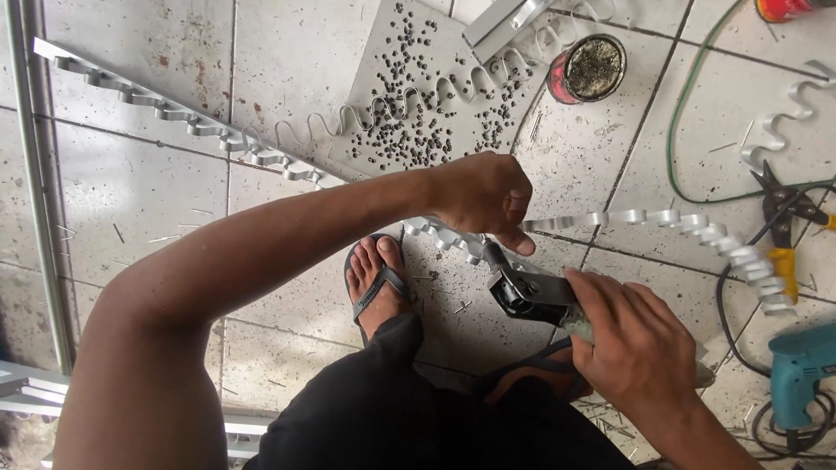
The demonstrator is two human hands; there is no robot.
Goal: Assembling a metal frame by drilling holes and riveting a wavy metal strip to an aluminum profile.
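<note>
A round tin (585,68) stands beyond the wavy metal strip (662,219), a drill (801,370) at right.

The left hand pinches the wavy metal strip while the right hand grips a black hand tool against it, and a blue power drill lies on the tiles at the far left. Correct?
Not quite. In the head view the blue power drill lies at the far right. The left hand does pinch the wavy metal strip, and the right hand grips the black hand tool.

Both arms are bare to above the elbow, with no sleeves, gloves, watch or rings showing on the left hand (488,196) or right hand (640,344). The legs wear black trousers (409,409). The 2 feet wear flip-flop sandals (380,287) with dark grey straps.
</note>
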